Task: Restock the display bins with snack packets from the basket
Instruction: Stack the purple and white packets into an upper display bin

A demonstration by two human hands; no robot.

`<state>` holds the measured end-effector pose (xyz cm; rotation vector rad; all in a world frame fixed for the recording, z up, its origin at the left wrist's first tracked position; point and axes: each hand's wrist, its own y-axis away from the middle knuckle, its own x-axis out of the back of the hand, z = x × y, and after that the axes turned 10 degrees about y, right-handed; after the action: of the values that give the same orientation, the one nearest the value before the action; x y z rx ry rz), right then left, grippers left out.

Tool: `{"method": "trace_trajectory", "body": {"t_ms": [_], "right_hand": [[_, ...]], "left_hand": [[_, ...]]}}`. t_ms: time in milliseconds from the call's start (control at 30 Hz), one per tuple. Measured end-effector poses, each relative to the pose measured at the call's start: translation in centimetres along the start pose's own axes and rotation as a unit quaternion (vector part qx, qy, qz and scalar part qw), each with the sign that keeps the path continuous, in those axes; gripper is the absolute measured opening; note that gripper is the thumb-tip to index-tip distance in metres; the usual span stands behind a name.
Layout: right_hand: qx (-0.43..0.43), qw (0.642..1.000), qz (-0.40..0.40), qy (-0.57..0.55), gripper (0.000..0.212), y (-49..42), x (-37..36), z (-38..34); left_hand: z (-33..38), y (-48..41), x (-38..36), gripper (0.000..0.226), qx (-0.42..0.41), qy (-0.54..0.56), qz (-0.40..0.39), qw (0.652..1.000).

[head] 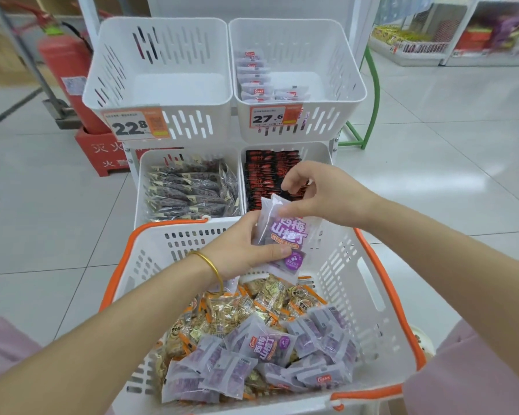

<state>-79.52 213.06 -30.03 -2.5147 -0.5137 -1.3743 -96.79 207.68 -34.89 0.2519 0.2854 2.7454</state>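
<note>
**A:** Both hands are up over the far end of the white basket, and they share one small stack of purple packets.

**B:** The left hand, gold bangle at the wrist, grips that stack from the side, with the thumb laid across the lower front.

**A:** And the right hand pinches the top of the front packet, thumb on its face and fingers curled behind.

**B:** Down in the basket, loose purple packets lie nearest the person, with a heap of orange-and-gold packets beyond them.

**A:** Ahead are four white bins. The upper right bin, tagged 27.6, has a row of matching packets along its left side.

**B:** The upper left bin is tagged 22.8. The lower left bin holds dark packets, and the lower right bin holds red-and-black packets.

**A:** A red fire extinguisher stands to the left of the rack.
</note>
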Motion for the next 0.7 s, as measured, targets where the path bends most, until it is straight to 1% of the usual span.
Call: {"method": "trace_trajectory", "body": {"t_ms": [33,67,100,133,167,200,233,300,400,433,467,533,600,633,700], "right_hand": [[-0.008,0.999,-0.036,-0.024,0.045,-0.1,0.6,0.2],[-0.017,0.993,-0.097,-0.06,0.052,-0.2,1.3,0.3],[-0.025,0.981,-0.165,-0.098,0.056,-0.3,1.9,0.6],[-0.025,0.967,-0.218,-0.13,0.054,-0.5,2.5,0.7],[-0.019,0.957,-0.246,-0.155,0.049,-0.7,2.9,0.8],[-0.011,0.953,-0.252,-0.169,0.045,-1.1,3.3,0.9],[-0.007,0.955,-0.241,-0.175,0.041,-1.7,3.6,0.9],[-0.012,0.961,-0.205,-0.184,0.035,-3.2,4.2,1.2],[-0.02,0.972,-0.148,-0.183,0.035,-6.2,6.4,2.1],[-0.019,0.978,-0.116,-0.174,0.036,-7.2,7.6,2.4],[-0.019,0.983,-0.073,-0.166,0.036,-8.2,8.7,2.8],[-0.032,0.985,0.04,-0.165,0.039,-10.8,11.1,3.8],[-0.047,0.976,0.159,-0.143,0.041,-14.1,13.0,5.0],[-0.047,0.971,0.211,-0.102,0.042,-16.0,13.6,5.6],[-0.053,0.957,0.284,0.033,0.042,-20.0,14.0,6.8]], "left_hand": [[0.1,-0.1,0.2,0.056,-0.007,0.002,-0.007,1.0],[0.5,-0.2,0.4,0.066,-0.014,0.0,-0.012,1.0],[0.7,-0.6,0.6,0.077,-0.017,0.002,-0.013,1.0],[1.0,-1.0,0.9,0.089,-0.027,0.004,-0.014,1.0],[1.1,-1.6,1.3,0.099,-0.035,0.01,-0.014,0.999],[1.6,-2.2,1.7,0.106,-0.042,0.011,-0.011,0.999],[2.1,-3.0,2.2,0.109,-0.043,0.005,-0.007,0.999],[3.3,-4.8,3.1,0.107,-0.052,-0.009,0.001,0.999],[6.3,-8.1,4.1,0.08,-0.093,-0.05,0.007,0.994],[7.3,-9.4,4.5,0.076,-0.116,-0.078,0.019,0.99],[8.1,-10.8,5.0,0.077,-0.14,-0.123,0.041,0.982],[9.3,-13.9,6.6,0.087,-0.176,-0.246,0.112,0.947],[10.1,-16.6,8.3,0.092,-0.186,-0.368,0.187,0.892],[10.4,-17.8,9.1,0.094,-0.187,-0.42,0.209,0.863],[10.5,-20.0,10.4,0.093,-0.184,-0.5,0.234,0.814]]}}
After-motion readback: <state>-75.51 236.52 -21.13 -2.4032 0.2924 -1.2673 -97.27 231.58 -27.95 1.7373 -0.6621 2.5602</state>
